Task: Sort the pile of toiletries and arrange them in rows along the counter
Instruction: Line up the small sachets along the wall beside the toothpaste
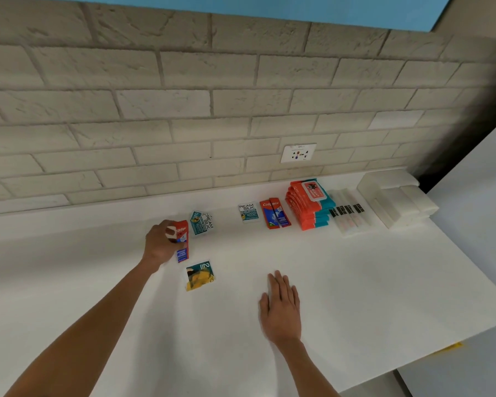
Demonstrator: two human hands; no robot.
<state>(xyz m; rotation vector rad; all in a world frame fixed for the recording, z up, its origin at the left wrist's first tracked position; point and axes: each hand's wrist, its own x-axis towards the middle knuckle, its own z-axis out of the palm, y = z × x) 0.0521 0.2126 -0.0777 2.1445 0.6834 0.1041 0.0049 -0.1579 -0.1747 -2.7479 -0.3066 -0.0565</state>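
Observation:
My left hand point(159, 245) grips a red toothpaste sachet point(181, 240) just above the white counter point(355, 282), left of centre. A teal and yellow sachet point(200, 275) lies just below it. Two white and teal Cream Silk sachets point(202, 222) overlap behind it. Along the back, left to right, lie one Cream Silk sachet point(247, 212), red Colgate sachets point(275, 214), a stack of orange and teal wipe packs point(309, 206), wrapped toothbrushes point(348, 214) and white soap boxes point(398, 200). My right hand point(281, 306) rests flat and empty on the counter.
A brick-pattern wall rises behind the counter, with a white socket plate point(298, 153) above the sorted row. The counter's right edge point(470, 333) drops off diagonally, with a white surface beyond it.

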